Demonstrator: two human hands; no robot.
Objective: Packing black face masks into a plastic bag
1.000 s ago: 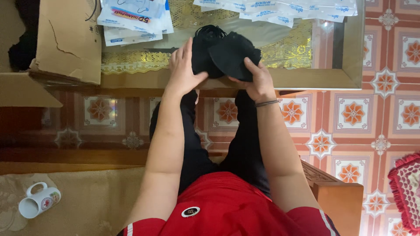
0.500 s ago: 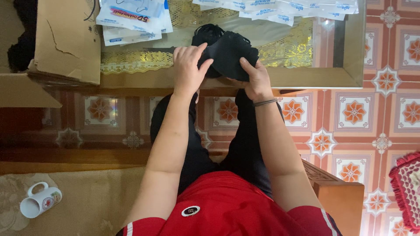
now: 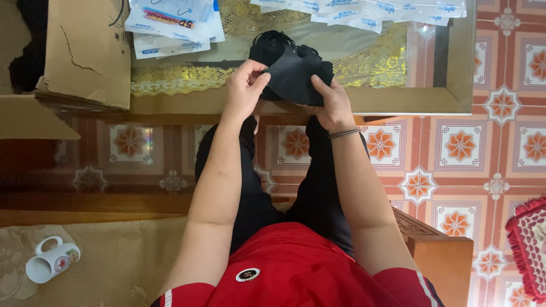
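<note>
Since the frame half a second back, both hands have drawn the top black mask [image 3: 293,74] slightly nearer the table edge, and the left thumb and fingers have shifted from lying flat over it to pinching its left border.

Nearest the camera: red shirt [image 3: 290,267] and black trousers [image 3: 318,193], seated. A white mug [image 3: 52,261] lies on its side on the beige cushion [image 3: 114,261] at lower left. The wooden armrest [image 3: 441,256] shows at lower right, with patterned floor tiles [image 3: 460,145] beyond it.

Both forearms run forward, roughly parallel, elbows bent, converging on the table's near rim.

Left hand [image 3: 245,88]: wrist slightly flexed, fingers curled, thumb and forefinger closed narrowly on the mask's left edge.

Right hand [image 3: 330,102]: thin bangle [image 3: 344,134] at the wrist, thumb pressed onto the mask's lower right face, the other fingers hidden beneath it. Closed on the mask.

The mask is held between the two hands just above the near edge of the glass-topped table [image 3: 398,99], its face tilted toward the camera. Behind it, touching or just beside, sits a stack of black masks [image 3: 273,45] with ear loops showing on top.

Farther off: gold lace cloth [image 3: 369,59] under the glass, clear flat packets [image 3: 176,23] at the far left and along the far edge, and a torn cardboard box [image 3: 85,51] at the table's left end.
</note>
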